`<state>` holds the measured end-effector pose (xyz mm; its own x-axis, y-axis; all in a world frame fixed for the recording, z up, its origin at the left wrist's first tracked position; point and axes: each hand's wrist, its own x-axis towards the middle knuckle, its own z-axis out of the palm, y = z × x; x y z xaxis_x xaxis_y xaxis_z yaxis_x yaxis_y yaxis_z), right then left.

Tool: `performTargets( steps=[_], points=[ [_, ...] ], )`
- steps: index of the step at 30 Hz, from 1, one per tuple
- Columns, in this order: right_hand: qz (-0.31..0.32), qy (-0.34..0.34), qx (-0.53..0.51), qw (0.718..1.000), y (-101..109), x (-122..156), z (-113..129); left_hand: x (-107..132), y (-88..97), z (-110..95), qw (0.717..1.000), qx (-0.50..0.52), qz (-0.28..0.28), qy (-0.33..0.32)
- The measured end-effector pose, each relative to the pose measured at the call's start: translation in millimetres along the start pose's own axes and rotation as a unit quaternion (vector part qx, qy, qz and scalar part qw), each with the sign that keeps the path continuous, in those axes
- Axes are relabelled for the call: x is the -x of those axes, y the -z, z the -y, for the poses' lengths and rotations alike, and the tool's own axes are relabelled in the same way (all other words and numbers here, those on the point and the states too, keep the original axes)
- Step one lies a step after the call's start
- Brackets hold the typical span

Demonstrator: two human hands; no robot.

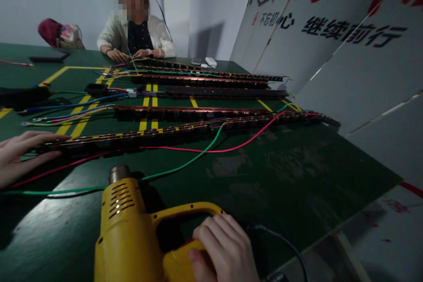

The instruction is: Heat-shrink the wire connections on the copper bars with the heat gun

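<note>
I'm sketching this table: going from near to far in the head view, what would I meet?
Yellow heat gun → nearest copper-topped strip → second copper-topped strip → black strip → person with white sleeves → pale wall behind the person.

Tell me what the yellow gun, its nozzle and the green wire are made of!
The yellow gun looks like hard plastic, slightly shiny, with moulded slots. Its nozzle seems bare metal, going by its dull grey-brown sheen. The green wire probably has a smooth plastic or rubbery coat: it's evenly coloured and bends softly.
</note>
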<state>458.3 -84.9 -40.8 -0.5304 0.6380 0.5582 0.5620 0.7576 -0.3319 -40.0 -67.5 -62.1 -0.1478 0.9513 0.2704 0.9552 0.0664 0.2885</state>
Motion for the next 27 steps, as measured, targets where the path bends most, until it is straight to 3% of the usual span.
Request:
performTargets(
  steps=[6, 16, 21, 27],
  points=[
    [-0.008, 0.02, 0.009, 1.0, -0.4, -0.8, -2.7, 6.4, 6.4, -17.8, 0.999, 0.03, -0.024, -0.025],
    [0.048, 0.013, 0.022, 0.999, 4.6, -0.4, -2.0, 19.9, 2.7, -18.9, 0.999, 0.024, -0.015, -0.018],
    [0.09, 0.087, 0.07, 0.99, 15.8, -10.9, -2.5, 27.9, 10.4, -30.9, 0.999, -0.04, -0.007, 0.004],
    [0.133, 0.197, 0.124, 0.963, 24.2, -19.0, 0.4, 49.4, 25.2, 4.5, 0.997, -0.069, -0.037, 0.027]
  ],
)
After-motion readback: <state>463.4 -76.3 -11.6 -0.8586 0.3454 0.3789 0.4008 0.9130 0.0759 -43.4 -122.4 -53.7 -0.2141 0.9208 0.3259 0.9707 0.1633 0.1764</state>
